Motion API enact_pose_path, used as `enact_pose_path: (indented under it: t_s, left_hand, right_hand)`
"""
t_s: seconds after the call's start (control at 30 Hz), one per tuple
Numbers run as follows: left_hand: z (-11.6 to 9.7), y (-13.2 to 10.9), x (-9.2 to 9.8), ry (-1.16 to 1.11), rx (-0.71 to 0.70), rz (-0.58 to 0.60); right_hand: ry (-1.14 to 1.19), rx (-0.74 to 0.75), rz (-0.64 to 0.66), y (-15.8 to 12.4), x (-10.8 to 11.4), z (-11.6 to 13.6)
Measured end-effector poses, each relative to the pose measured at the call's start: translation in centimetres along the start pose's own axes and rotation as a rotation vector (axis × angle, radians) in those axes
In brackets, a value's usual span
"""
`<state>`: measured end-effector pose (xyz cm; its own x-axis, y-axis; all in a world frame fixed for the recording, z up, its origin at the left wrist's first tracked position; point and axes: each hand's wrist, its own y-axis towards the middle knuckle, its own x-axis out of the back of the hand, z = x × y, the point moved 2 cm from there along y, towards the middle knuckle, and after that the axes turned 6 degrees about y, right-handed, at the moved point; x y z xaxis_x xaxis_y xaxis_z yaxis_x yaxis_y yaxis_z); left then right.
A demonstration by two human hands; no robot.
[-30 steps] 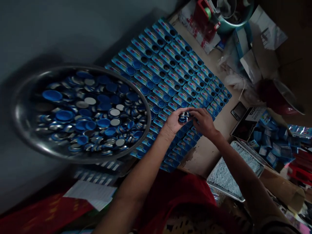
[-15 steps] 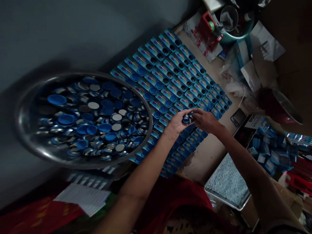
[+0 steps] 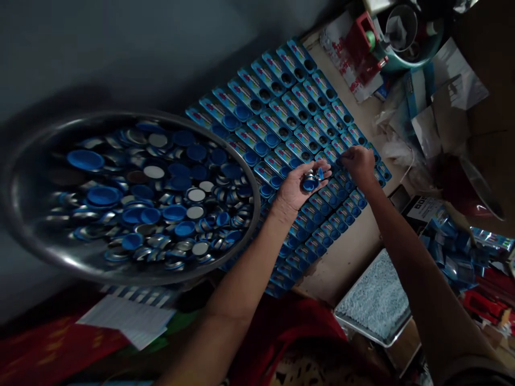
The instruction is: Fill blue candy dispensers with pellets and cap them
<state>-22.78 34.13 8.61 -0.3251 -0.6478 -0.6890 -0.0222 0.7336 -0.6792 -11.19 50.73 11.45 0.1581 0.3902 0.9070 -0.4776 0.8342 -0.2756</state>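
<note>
My left hand (image 3: 295, 187) is turned palm up and half curled, cradling several small round blue-and-silver caps (image 3: 309, 184) on the palm and fingers. To its right, my right hand (image 3: 359, 163) is pinched closed just over the rows of blue blister cards (image 3: 281, 155). What its fingertips hold is too dark to make out. Each card has a round recess at one end; some recesses show blue discs, others look dark. A large metal bowl (image 3: 251, 225) on the left holds many more of the caps, some blue side up, some silver or white side up.
Right of the cards lie a red tape dispenser (image 3: 364, 48), a teal basin (image 3: 432, 59) and crumpled plastic bags (image 3: 396, 147). A metal tray (image 3: 388, 341) of pale blue granules sits near my right forearm, below a heap of blue packs (image 3: 454, 252). White papers (image 3: 126, 319) lie at lower left.
My right hand has moved away from my left, rightward and up over the cards. The left hand has opened out more, showing the caps. The view has shifted slightly.
</note>
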Motion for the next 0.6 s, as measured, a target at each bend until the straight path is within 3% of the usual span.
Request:
enact_pose_path:
  t_s: [0.13, 0.27, 0.4, 0.5, 0.6]
  left_hand:
    - [0.0, -0.5, 0.6, -0.037, -0.007, 0.027]
    - [0.6, -1.3, 0.7, -0.042, 0.021, 0.034]
    - [1.4, -2.3, 1.2, -0.015, 0.048, 0.005]
    - [2.4, -2.5, 2.1, -0.045, 0.075, -0.067]
    - [3.5, -2.4, 2.7, -0.079, 0.105, -0.143]
  right_hand:
    - [-0.138, -0.088, 0.091, 2.3, -0.5, -0.5]
    - [-0.152, -0.051, 0.094, 2.5, -0.2, -0.4]
    - [0.004, 0.158, 0.086, -1.3, 0.0, 1.3]
    - [0.227, 0.35, 0.218, -5.8, -0.7, 2.5]
    - [0.349, 0.377, 0.305, -9.1, -1.9, 2.7]
